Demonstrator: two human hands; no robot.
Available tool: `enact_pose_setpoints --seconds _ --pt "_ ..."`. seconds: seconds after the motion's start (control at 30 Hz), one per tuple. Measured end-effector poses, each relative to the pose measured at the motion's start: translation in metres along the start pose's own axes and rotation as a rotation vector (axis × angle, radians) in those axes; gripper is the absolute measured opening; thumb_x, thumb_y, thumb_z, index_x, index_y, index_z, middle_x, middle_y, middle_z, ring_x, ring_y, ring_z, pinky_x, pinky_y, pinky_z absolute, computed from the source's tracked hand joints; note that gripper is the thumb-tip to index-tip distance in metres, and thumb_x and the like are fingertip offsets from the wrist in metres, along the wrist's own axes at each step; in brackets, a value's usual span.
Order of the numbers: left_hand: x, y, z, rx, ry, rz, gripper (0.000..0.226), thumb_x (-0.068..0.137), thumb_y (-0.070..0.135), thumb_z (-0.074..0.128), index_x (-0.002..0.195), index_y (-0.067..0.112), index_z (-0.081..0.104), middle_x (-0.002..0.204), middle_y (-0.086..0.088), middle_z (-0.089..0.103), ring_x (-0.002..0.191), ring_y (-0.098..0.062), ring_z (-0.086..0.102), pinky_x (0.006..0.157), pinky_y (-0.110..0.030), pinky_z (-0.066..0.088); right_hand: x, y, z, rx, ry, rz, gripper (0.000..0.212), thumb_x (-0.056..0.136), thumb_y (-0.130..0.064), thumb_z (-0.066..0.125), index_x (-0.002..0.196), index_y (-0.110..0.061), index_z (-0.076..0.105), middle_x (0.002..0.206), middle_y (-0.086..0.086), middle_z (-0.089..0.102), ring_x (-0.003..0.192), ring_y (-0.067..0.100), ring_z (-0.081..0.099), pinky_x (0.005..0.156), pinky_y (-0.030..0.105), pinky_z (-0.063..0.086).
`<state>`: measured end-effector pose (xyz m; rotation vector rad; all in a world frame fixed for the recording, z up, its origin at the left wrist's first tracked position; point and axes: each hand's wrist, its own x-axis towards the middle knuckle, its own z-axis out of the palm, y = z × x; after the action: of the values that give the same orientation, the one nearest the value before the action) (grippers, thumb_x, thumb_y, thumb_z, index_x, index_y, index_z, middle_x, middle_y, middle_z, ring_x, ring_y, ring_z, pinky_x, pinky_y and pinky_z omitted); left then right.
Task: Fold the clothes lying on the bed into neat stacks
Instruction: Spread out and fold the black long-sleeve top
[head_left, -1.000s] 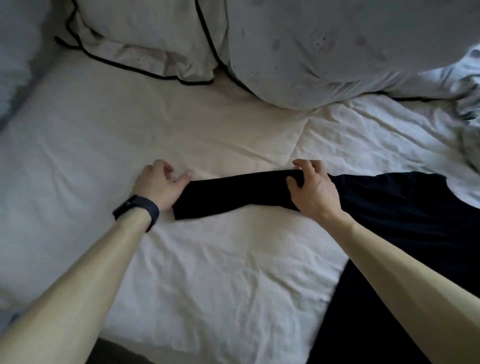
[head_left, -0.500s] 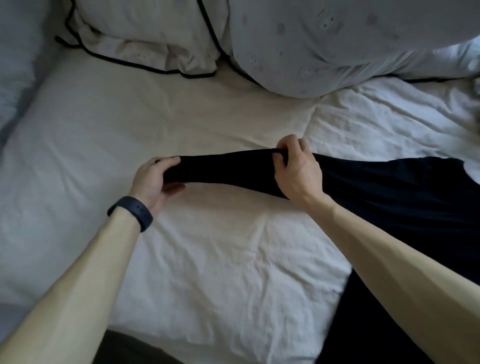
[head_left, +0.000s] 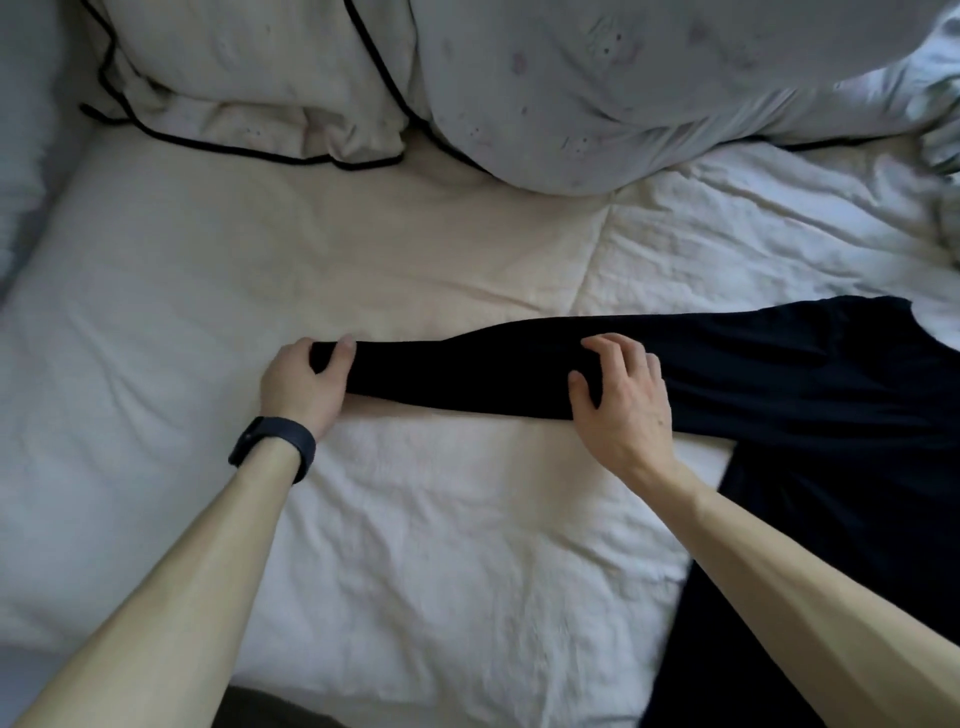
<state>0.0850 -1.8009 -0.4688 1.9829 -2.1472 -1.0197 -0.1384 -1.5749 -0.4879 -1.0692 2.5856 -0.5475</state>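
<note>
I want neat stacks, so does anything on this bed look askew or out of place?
Nothing spilled or damaged. The black long-sleeved garment lies unfolded, its sleeve stretched left across the white quilt: left hand grips the cuff, right hand rests on the sleeve.

The black garment (head_left: 805, 374) runs off the right and bottom edges, so you see neither its hem nor its far side, and the dark cloth swallows every seam. Your left grip (head_left: 304, 382) covers the end of the sleeve (head_left: 457, 374), with its fingertips tucked out of sight. Whether your right grip (head_left: 623, 405) pinches the sleeve or only presses it, you cannot tell. The top edge cuts the printed pillow (head_left: 571, 78), and its print is blurred.
</note>
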Motion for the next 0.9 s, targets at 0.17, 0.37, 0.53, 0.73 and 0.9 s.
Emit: enact_pose_setpoints --seconds 0.17,0.37,0.53,0.73,0.9 --pt "-0.009 -0.007 -0.001 -0.528 -0.037 -0.14 0.028 0.089 0.0 0.068 0.086 0.027 0.061 0.095 0.004 0.067 0.106 -0.023 0.064 0.084 -0.029 0.049 0.035 -0.047 0.004 0.092 -0.142 -0.1 0.042 0.102 -0.039 0.052 0.141 -0.022 0.052 0.14 -0.001 0.052 0.12 0.023 0.054 0.094 0.035 0.048" --pt "-0.03 -0.012 0.005 -0.527 0.143 -0.231 0.04 0.082 -0.007 0.069 0.111 0.018 0.057 0.115 -0.004 0.06 0.099 -0.016 0.063 0.072 -0.014 0.046 0.063 -0.097 0.021 -0.055 -0.49 -0.156 0.04 0.101 -0.046 0.05 0.131 -0.02 0.053 0.13 0.006 0.051 0.106 0.033 0.061 0.083 0.044 0.054" --pt "-0.036 -0.013 0.002 -0.268 -0.061 -0.479 0.051 0.089 0.062 0.057 0.109 0.015 0.06 0.098 -0.003 0.064 0.091 -0.028 0.061 0.075 -0.031 0.041 0.075 -0.126 0.027 -0.046 -0.642 -0.032 0.043 0.096 -0.056 0.051 0.11 -0.017 0.059 0.101 0.003 0.065 0.094 0.023 0.061 0.084 0.039 0.053" --pt "-0.009 -0.024 -0.006 -0.419 -0.131 -0.221 0.026 0.088 0.036 0.073 0.096 0.012 0.065 0.091 0.0 0.069 0.085 -0.018 0.065 0.07 -0.026 0.05 0.081 -0.155 0.039 0.351 -0.69 0.138 0.014 0.1 -0.03 0.057 0.1 -0.019 0.066 0.083 0.002 0.067 0.059 0.01 0.064 0.044 0.021 0.045" --pt "0.011 -0.028 -0.013 -0.605 -0.127 -0.204 0.028 0.085 0.001 0.072 0.102 0.021 0.061 0.106 0.002 0.068 0.102 -0.019 0.066 0.087 -0.031 0.052 0.077 -0.157 0.041 0.616 -0.346 0.069 0.01 0.102 -0.031 0.057 0.106 -0.027 0.065 0.097 -0.007 0.064 0.061 0.005 0.065 0.057 0.016 0.05"
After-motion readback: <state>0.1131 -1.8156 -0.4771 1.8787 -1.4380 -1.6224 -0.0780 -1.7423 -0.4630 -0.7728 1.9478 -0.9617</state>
